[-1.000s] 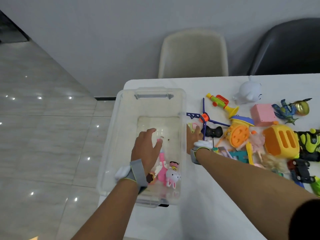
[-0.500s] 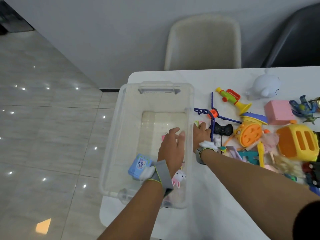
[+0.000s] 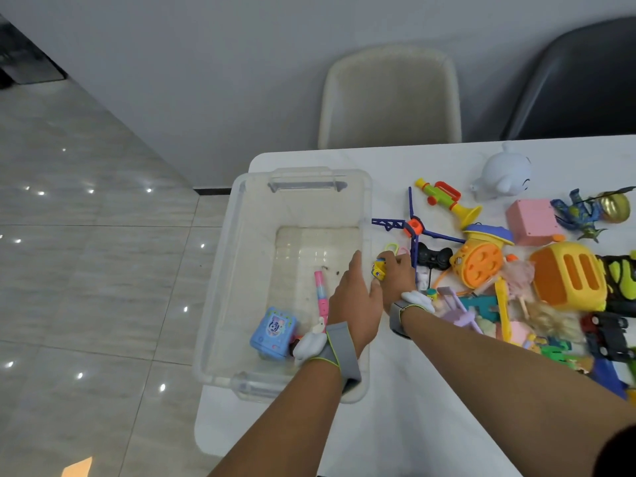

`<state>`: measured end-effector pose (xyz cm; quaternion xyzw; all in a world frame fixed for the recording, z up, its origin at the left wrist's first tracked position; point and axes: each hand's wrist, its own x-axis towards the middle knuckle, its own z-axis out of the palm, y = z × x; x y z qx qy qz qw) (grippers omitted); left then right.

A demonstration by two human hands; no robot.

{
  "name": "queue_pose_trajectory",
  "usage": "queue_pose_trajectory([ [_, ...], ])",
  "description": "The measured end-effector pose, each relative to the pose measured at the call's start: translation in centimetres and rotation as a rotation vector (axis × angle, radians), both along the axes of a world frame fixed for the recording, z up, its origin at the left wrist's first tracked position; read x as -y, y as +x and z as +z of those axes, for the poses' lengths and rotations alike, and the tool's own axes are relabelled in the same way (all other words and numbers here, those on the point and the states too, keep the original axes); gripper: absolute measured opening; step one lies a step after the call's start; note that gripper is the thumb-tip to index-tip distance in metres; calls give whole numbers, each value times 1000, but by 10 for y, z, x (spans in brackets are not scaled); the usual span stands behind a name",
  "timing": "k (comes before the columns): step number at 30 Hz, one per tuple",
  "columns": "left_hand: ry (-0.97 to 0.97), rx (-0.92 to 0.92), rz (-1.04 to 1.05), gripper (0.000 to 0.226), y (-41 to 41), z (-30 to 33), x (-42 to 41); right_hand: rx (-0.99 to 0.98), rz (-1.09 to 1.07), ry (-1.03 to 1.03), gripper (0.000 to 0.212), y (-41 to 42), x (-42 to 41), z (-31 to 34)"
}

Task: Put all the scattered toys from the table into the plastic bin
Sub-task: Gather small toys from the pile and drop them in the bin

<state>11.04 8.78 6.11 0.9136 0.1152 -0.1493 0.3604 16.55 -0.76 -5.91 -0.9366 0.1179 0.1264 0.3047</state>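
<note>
A clear plastic bin (image 3: 237, 235) stands at the table's left end. Inside lie a blue card-like toy (image 3: 273, 332) and a pink stick toy (image 3: 320, 294). My left hand (image 3: 354, 301) hovers over the bin's right wall, fingers flat and apart, holding nothing. My right hand (image 3: 395, 277) is just outside that wall, its fingers closed on a small yellow toy (image 3: 378, 270). Many toys lie scattered to the right: a purple cross-shaped toy (image 3: 413, 227), a black gamepad (image 3: 434, 257), an orange-yellow round toy (image 3: 478, 259), a yellow toaster toy (image 3: 571, 277).
Further right lie a water gun (image 3: 444, 197), a white round figure (image 3: 506, 173), a pink box (image 3: 531, 222), a blue-gold figure (image 3: 592, 211) and a doll (image 3: 530, 304). A beige chair (image 3: 390, 98) and a dark chair (image 3: 578, 87) stand behind the white table (image 3: 430, 390). Tiled floor lies left.
My left hand moved from inside the bin rightwards to its right wall, uncovering the blue toy and pink stick. My right hand closed on a small yellow toy beside the bin.
</note>
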Motion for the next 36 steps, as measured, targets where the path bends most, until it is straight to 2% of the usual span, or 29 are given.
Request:
queue_pose_trajectory([
  [5,-35,12,19,61,0,0,0,105,-49,81,45,-3,10,30],
  [9,-133,-6,34,68,0,0,-4,185,-108,158,48,-6,22,57],
  [12,-219,90,126,79,-1,8,-10,269,-139,244,50,-9,29,83],
  [16,-263,366,323,62,11,31,-14,402,-123,389,50,-8,28,124],
  [19,-411,438,343,46,24,57,-13,525,-72,460,49,-7,18,158],
  [22,-566,372,310,46,36,85,-17,558,-27,525,48,-5,1,192],
  [26,-997,108,276,48,48,102,-38,483,93,668,46,-6,-30,221],
  [28,-1117,55,281,44,52,98,-55,418,157,673,49,-5,-46,226],
  [32,-1188,22,349,39,53,87,-86,339,313,674,48,-1,-69,224],
  [36,-1224,9,424,34,47,75,-119,268,356,769,17,2,-96,217],
])
